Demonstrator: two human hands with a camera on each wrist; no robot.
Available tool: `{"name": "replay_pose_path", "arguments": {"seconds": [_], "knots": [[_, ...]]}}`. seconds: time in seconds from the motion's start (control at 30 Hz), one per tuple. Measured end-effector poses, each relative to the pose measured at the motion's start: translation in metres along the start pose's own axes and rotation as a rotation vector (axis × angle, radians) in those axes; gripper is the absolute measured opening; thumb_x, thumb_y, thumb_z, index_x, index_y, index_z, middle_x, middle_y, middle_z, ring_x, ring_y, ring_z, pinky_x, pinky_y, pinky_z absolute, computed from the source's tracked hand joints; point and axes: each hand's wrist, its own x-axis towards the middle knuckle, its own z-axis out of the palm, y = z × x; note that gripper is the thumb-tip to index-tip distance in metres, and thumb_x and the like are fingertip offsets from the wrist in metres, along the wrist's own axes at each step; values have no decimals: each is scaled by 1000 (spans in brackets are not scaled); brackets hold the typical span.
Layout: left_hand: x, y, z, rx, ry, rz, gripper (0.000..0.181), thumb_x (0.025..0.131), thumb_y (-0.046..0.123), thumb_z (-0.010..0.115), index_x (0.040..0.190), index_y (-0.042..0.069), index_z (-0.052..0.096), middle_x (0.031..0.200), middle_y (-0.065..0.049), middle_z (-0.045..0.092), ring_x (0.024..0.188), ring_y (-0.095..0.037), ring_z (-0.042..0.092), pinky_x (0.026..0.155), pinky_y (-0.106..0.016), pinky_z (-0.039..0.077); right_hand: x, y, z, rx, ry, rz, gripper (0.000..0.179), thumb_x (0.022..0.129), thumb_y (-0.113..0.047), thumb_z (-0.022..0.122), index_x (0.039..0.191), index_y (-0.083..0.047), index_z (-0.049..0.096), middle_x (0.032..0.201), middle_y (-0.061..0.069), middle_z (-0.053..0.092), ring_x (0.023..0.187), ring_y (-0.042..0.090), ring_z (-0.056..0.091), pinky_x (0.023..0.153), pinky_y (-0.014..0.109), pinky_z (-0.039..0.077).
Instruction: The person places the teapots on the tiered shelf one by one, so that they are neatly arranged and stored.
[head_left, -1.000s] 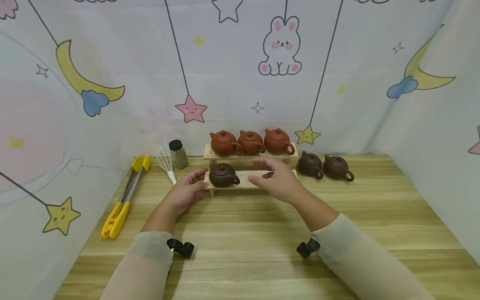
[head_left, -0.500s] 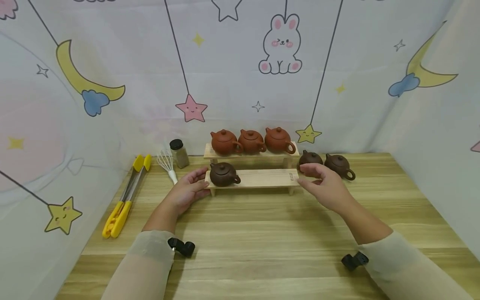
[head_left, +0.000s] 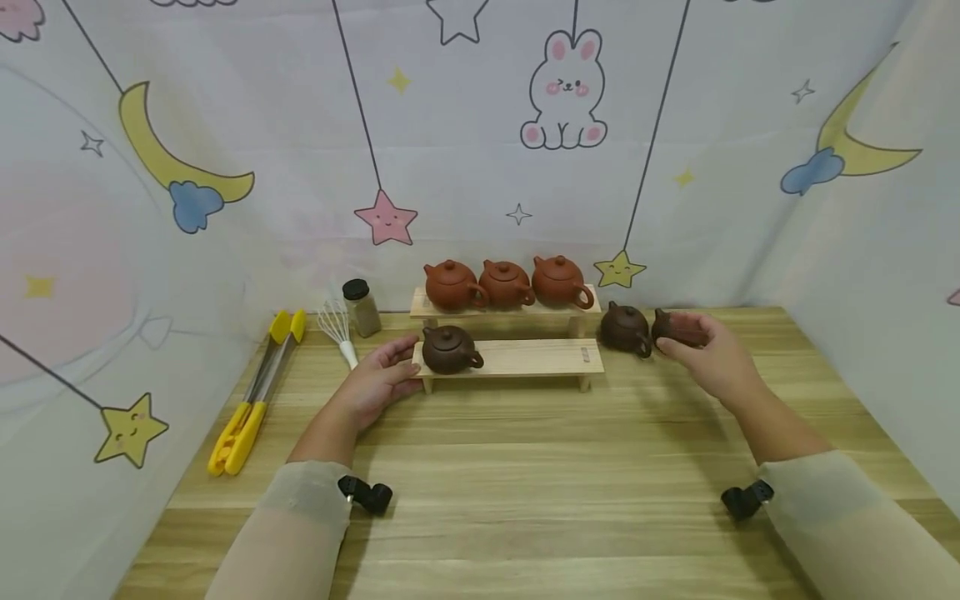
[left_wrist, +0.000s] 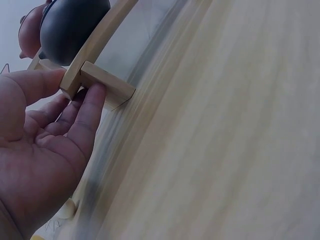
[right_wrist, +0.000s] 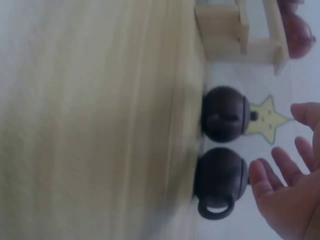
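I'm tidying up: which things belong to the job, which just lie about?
Likely job:
pale wooden shelves, left hand gripping one
round dark-brown teapots, right hand at one
round red-brown teapots

Apparently lying about:
yellow-handled metal tongs
white-handled wire whisk
black-lidded clear jar

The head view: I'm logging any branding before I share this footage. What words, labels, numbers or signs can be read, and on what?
None can be read.
Lower wooden shelf: a small mark at its right end, too small to read.
Upper wooden shelf: a faint mark at its left end, too small to read.
Black-capped jar: no legible text.
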Motion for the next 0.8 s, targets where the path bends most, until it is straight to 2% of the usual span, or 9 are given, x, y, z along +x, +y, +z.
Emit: {"name": "replay_pose_path", "arguments": {"seconds": [0.1, 0.3, 0.53, 0.8], "knots": [[0, 1, 1, -4, -1, -1, 67, 111, 4, 52, 170, 4, 22, 173, -23, 25, 146, -27, 44, 102, -26, 59, 9, 6, -10, 13, 26, 8, 81, 103, -54, 66, 164, -7, 39, 167, 23, 43, 151, 47, 42, 111, 59, 50], [1, 1, 1, -34, -3, -14, 68, 110, 4, 52, 170, 3, 21, 175, -22, 20, 154, -33, 35, 106, -29, 59, 22, 16, -21, -9, 57, 50, 89, 102, -54, 69, 168, -8, 31, 175, 21, 31, 157, 51, 33, 118, 68, 43], [1, -1, 0, -31, -1, -18, 68, 110, 3, 52, 170, 4, 21, 175, -22, 20, 156, -35, 32, 101, -26, 60, 37, 25, -17, -40, -7, 75, 96, 100, -48, 75, 169, -4, 26, 175, 26, 27, 158, 53, 27, 123, 71, 35], [1, -1, -1, -25, 4, -19, 68, 110, 3, 52, 171, 5, 21, 176, -21, 20, 156, -34, 33, 102, -26, 60, 48, 33, -10, -100, -23, 113, 98, 99, -42, 77, 168, 0, 23, 171, 35, 27, 156, 57, 26, 126, 71, 29]]}}
